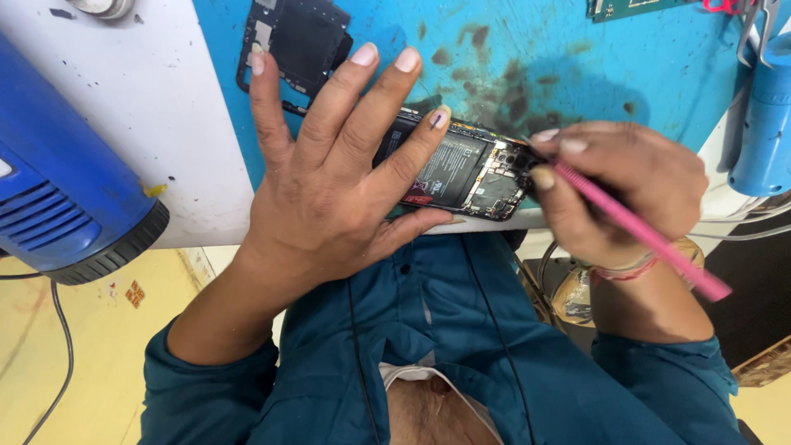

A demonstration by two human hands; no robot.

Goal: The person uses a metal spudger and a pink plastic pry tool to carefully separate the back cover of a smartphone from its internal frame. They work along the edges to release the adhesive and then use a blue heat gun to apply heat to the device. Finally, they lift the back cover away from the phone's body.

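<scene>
A left hand (pixel 329 177) lies flat, fingers spread, pinning an opened phone (pixel 461 173) on a blue mat (pixel 560 49); the right hand (pixel 614 185) grips a pink tool (pixel 651 239) over it.

- We see a white workbench (pixel 156 124) carrying a stained blue mat (pixel 527 49)
- An opened phone (pixel 461 169) lies on the mat's near edge
- A black phone frame (pixel 301 37) lies beyond it, to its left
- A blue heat gun (pixel 66 198) rests far left of the phone
</scene>
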